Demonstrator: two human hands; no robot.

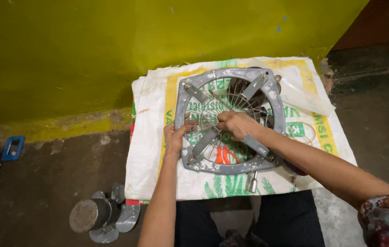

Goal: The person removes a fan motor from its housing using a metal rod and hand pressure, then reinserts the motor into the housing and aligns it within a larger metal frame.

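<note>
Currently I work on the grey exhaust fan frame [229, 120], which lies flat on a white woven sack [151, 151] directly in front of me. My left hand [174, 137] clamps the frame's left rim, fingers curled over the edge and thumb on top, holding the unit steady. My right hand [233, 124] is closed at the hub, where the four support arms meet over the wire guard [242, 100]; the fingertips pinch something small there, but I cannot tell what, as the knuckles hide it. Judging by this posture, the step in hand is work on the central fastening.

Below the right hand, orange-handled pliers [224, 156] lie under the guard. A metal socket tool [252, 182] rests just beyond the frame's near rim. Well off to the left of the left hand, the motor with fan blades [100, 215] sits on the floor.

The next move calls for a firm left-hand hold while the right hand turns or lifts at the hub.
</note>
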